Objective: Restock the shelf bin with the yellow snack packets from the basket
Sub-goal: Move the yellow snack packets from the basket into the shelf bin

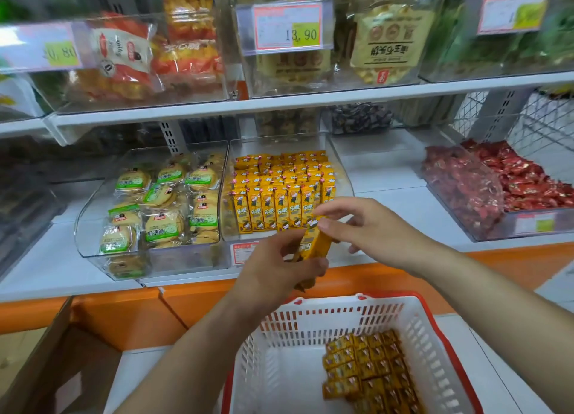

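The left hand (279,267) grips yellow snack packets (313,242) just in front of the clear shelf bin (343,177) (rows of the same kind stand upright inside it). The right hand (369,227) pinches their top end between thumb and fingertips. Spare packets (372,367) lie in the white basket (435,329) below.

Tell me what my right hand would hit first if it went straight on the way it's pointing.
Your right hand would likely meet the shelf bin's clear front wall, then its front row of yellow packets; depth is unclear.
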